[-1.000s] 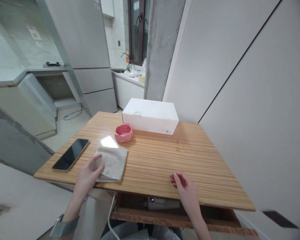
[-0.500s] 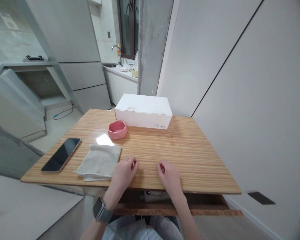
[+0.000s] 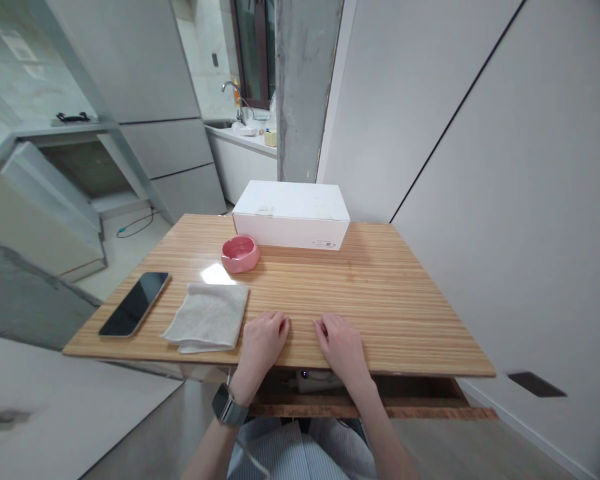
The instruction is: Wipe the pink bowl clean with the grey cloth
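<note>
My left hand [image 3: 263, 340] and my right hand [image 3: 341, 343] rest side by side, palms down, on the near edge of a wooden table [image 3: 405, 300]. Their fingers are loosely curled and hold nothing. A folded grey cloth [image 3: 207, 324] lies just left of my left hand, not touched by it. A dark phone [image 3: 135, 312] lies further left, near the table's left edge. A pink bowl [image 3: 239, 254] stands behind the cloth, and a white box [image 3: 293, 214] sits at the back of the table. A watch [image 3: 229, 407] is on my left wrist.
A white wall runs along the table's right side. Under the tabletop is a wooden shelf with a white device [image 3: 316, 381] showing a small light. A concrete pillar [image 3: 303, 87], grey cabinets [image 3: 145, 100] and a sink counter [image 3: 243, 137] stand behind.
My left hand left the cloth and moved right to the table's near edge. My right hand shifted left, so both now lie close together. The view swung slightly.
</note>
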`<action>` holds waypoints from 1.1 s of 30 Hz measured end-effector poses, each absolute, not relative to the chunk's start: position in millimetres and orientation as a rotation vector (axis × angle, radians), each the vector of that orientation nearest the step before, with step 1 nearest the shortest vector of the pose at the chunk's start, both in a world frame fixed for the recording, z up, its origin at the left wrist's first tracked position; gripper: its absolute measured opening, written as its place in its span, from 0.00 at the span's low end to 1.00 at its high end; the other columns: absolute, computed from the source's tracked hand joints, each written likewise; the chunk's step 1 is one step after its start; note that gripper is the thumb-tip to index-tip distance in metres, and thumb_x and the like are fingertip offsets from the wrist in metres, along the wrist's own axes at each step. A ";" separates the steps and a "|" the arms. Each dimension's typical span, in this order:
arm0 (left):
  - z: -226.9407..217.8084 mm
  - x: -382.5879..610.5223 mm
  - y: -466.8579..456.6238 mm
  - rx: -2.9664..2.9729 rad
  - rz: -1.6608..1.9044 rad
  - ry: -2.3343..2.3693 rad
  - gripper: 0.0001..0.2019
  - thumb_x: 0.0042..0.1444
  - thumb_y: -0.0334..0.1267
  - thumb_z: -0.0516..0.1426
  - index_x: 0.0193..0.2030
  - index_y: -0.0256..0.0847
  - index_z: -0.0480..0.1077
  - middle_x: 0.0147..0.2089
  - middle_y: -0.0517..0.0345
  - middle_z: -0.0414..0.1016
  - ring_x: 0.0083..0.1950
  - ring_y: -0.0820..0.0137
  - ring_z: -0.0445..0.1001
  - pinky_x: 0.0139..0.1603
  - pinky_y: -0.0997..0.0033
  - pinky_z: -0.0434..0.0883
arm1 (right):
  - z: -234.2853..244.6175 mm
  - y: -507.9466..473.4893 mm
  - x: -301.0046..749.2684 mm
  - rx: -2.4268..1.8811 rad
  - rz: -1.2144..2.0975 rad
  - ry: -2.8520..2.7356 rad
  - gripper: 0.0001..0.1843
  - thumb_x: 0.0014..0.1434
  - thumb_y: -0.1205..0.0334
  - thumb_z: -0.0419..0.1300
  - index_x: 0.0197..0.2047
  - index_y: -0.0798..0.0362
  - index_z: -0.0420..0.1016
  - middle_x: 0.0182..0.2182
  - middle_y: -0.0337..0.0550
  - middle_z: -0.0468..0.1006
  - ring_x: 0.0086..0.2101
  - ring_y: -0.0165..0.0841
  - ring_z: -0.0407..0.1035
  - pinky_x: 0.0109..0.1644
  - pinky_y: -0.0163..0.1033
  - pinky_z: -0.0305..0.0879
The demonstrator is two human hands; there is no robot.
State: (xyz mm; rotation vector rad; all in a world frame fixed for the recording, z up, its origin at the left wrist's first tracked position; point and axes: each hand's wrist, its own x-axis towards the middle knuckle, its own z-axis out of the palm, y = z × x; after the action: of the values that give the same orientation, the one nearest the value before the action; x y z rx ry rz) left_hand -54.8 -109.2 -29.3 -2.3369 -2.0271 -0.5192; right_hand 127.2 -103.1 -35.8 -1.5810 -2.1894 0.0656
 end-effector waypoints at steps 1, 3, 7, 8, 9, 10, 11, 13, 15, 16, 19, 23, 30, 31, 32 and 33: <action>-29.5 -55.1 -109.5 -2.337 -0.525 -2.019 0.14 0.63 0.39 0.46 0.28 0.42 0.66 0.30 0.59 0.74 0.34 0.69 0.72 0.32 0.70 0.58 | -36.0 -103.2 127.2 -1.577 0.060 -2.190 0.14 0.65 0.60 0.48 0.27 0.50 0.62 0.26 0.39 0.71 0.29 0.32 0.65 0.34 0.36 0.52; -30.1 -55.9 -110.1 -2.352 -0.540 -1.994 0.14 0.63 0.39 0.47 0.28 0.42 0.65 0.31 0.59 0.74 0.34 0.69 0.72 0.33 0.70 0.59 | -36.3 -103.3 127.2 -1.567 0.043 -2.186 0.14 0.65 0.60 0.48 0.28 0.50 0.62 0.26 0.39 0.72 0.29 0.32 0.65 0.34 0.36 0.52; -30.8 -58.1 -111.5 -2.401 -0.565 -1.950 0.13 0.63 0.38 0.47 0.28 0.42 0.65 0.31 0.59 0.73 0.34 0.70 0.71 0.34 0.70 0.59 | -36.5 -103.1 127.7 -1.536 0.037 -2.179 0.14 0.65 0.60 0.48 0.27 0.51 0.62 0.25 0.39 0.71 0.28 0.31 0.65 0.33 0.35 0.52; -30.8 -58.4 -111.9 -2.407 -0.567 -1.946 0.13 0.63 0.38 0.47 0.28 0.42 0.65 0.31 0.59 0.73 0.34 0.70 0.71 0.34 0.71 0.59 | -36.3 -103.1 128.0 -1.535 0.046 -2.177 0.14 0.65 0.60 0.48 0.27 0.51 0.62 0.25 0.38 0.71 0.28 0.31 0.65 0.33 0.35 0.52; -30.7 -58.6 -112.2 -2.409 -0.568 -1.945 0.13 0.63 0.38 0.48 0.28 0.42 0.65 0.31 0.59 0.73 0.34 0.70 0.70 0.34 0.71 0.59 | -36.1 -103.1 128.2 -1.537 0.058 -2.177 0.14 0.65 0.60 0.49 0.27 0.50 0.62 0.25 0.38 0.71 0.28 0.31 0.65 0.33 0.35 0.52; -30.5 -58.6 -112.6 -2.408 -0.567 -1.947 0.13 0.63 0.38 0.48 0.28 0.42 0.65 0.31 0.59 0.73 0.34 0.70 0.70 0.34 0.70 0.59 | -35.9 -103.1 128.4 -1.541 0.069 -2.175 0.14 0.65 0.60 0.49 0.27 0.50 0.61 0.25 0.38 0.70 0.28 0.31 0.64 0.33 0.35 0.52; -30.2 -58.4 -112.9 -2.403 -0.566 -1.951 0.13 0.63 0.38 0.48 0.28 0.42 0.65 0.31 0.59 0.73 0.34 0.70 0.70 0.34 0.70 0.59 | -35.6 -103.2 128.5 -1.545 0.079 -2.174 0.14 0.65 0.60 0.49 0.26 0.50 0.61 0.25 0.37 0.70 0.28 0.31 0.64 0.33 0.35 0.51; -29.4 -58.0 -113.3 -2.392 -0.567 -1.960 0.13 0.63 0.38 0.48 0.28 0.42 0.65 0.31 0.59 0.73 0.34 0.70 0.70 0.34 0.70 0.60 | -35.1 -103.3 128.5 -1.549 0.091 -2.173 0.14 0.65 0.60 0.49 0.26 0.50 0.61 0.25 0.37 0.70 0.28 0.31 0.64 0.33 0.35 0.52; -28.4 -57.6 -113.4 -2.387 -0.569 -1.967 0.13 0.63 0.38 0.47 0.28 0.42 0.65 0.31 0.58 0.73 0.35 0.69 0.70 0.34 0.70 0.60 | -34.7 -103.4 128.4 -1.546 0.089 -2.173 0.14 0.65 0.60 0.49 0.26 0.50 0.61 0.25 0.38 0.70 0.28 0.31 0.64 0.33 0.35 0.52; -28.0 -57.5 -113.4 -2.388 -0.569 -1.969 0.13 0.63 0.38 0.47 0.28 0.42 0.65 0.31 0.58 0.73 0.35 0.69 0.70 0.34 0.70 0.60 | -34.5 -103.5 128.2 -1.542 0.085 -2.174 0.14 0.65 0.60 0.49 0.26 0.50 0.61 0.25 0.38 0.70 0.28 0.31 0.64 0.33 0.35 0.52; -27.3 -57.5 -113.3 -2.396 -0.569 -1.976 0.13 0.63 0.38 0.47 0.28 0.42 0.66 0.31 0.57 0.73 0.35 0.69 0.70 0.34 0.70 0.60 | -34.4 -103.7 128.0 -1.533 0.081 -2.174 0.15 0.65 0.60 0.49 0.26 0.50 0.62 0.24 0.37 0.70 0.28 0.30 0.64 0.33 0.35 0.52; -27.8 -57.8 -113.1 -2.408 -0.583 -1.983 0.13 0.63 0.38 0.47 0.28 0.42 0.65 0.31 0.57 0.73 0.35 0.69 0.70 0.34 0.70 0.59 | -35.0 -103.9 128.2 -1.543 0.086 -2.177 0.15 0.65 0.60 0.49 0.26 0.50 0.61 0.24 0.37 0.69 0.28 0.31 0.63 0.33 0.36 0.52; -28.0 -58.0 -113.0 -2.407 -0.588 -1.974 0.13 0.63 0.38 0.47 0.29 0.42 0.64 0.31 0.57 0.73 0.35 0.69 0.70 0.34 0.70 0.59 | -36.4 -103.4 129.0 -1.548 0.076 -2.176 0.15 0.65 0.60 0.49 0.26 0.50 0.61 0.24 0.37 0.69 0.28 0.30 0.63 0.33 0.35 0.52; -27.8 -58.0 -113.1 -2.407 -0.588 -1.973 0.13 0.63 0.38 0.47 0.29 0.42 0.64 0.31 0.57 0.73 0.35 0.69 0.70 0.34 0.70 0.59 | -36.6 -103.3 129.0 -1.547 0.070 -2.174 0.15 0.65 0.60 0.49 0.26 0.50 0.61 0.24 0.37 0.69 0.28 0.30 0.63 0.33 0.35 0.52; -27.6 -57.9 -113.1 -2.407 -0.588 -1.974 0.13 0.63 0.38 0.47 0.28 0.42 0.64 0.31 0.57 0.73 0.35 0.69 0.70 0.34 0.70 0.59 | -36.8 -103.3 128.9 -1.545 0.065 -2.171 0.15 0.65 0.60 0.49 0.26 0.50 0.61 0.24 0.37 0.69 0.28 0.30 0.63 0.33 0.35 0.52; -27.4 -57.9 -113.2 -2.406 -0.587 -1.974 0.13 0.63 0.38 0.47 0.28 0.42 0.64 0.31 0.58 0.72 0.35 0.69 0.70 0.34 0.70 0.59 | -36.9 -103.3 128.8 -1.541 0.061 -2.170 0.15 0.65 0.60 0.49 0.26 0.50 0.61 0.24 0.37 0.69 0.28 0.30 0.63 0.33 0.35 0.52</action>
State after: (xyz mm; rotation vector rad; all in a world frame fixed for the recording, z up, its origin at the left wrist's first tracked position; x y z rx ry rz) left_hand -57.9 -113.2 -27.4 -2.4055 -1.9744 -0.5873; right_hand 128.8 -103.3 -36.9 -1.5415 -2.1703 0.0607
